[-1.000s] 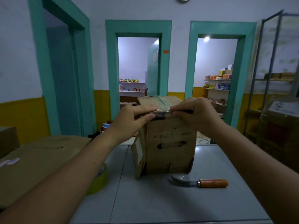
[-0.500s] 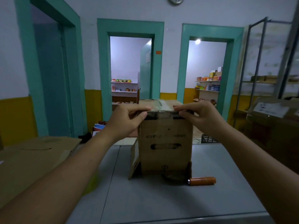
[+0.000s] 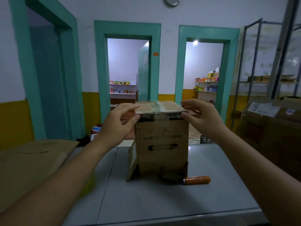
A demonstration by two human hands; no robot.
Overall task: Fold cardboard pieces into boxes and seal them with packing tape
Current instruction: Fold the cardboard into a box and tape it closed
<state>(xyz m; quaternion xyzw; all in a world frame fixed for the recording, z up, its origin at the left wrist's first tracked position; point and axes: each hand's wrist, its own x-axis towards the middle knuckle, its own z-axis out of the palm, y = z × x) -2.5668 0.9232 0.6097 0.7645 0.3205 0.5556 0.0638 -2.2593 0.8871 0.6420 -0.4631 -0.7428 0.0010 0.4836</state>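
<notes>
White plastered wall (image 3: 84,46) above, mustard-yellow painted band (image 3: 90,108) below. Three teal-framed doorways: left one (image 3: 19,62) dark inside; middle one (image 3: 101,70) with a teal door leaf (image 3: 143,75) swung open; right one (image 3: 180,70) lit by a bright ceiling lamp (image 3: 195,42). Small orange label (image 3: 155,54) between the middle and right frames. Round wall clock (image 3: 172,0) cut off at the top edge. White shelves with coloured goods (image 3: 122,93) in the middle room; more stocked shelves (image 3: 205,91) in the right room. Grey metal shelving rack (image 3: 254,70) at right. Black slatted crate (image 3: 206,139) on the floor. Grey flat tabletop (image 3: 162,201) in the foreground. Near room dim.
</notes>
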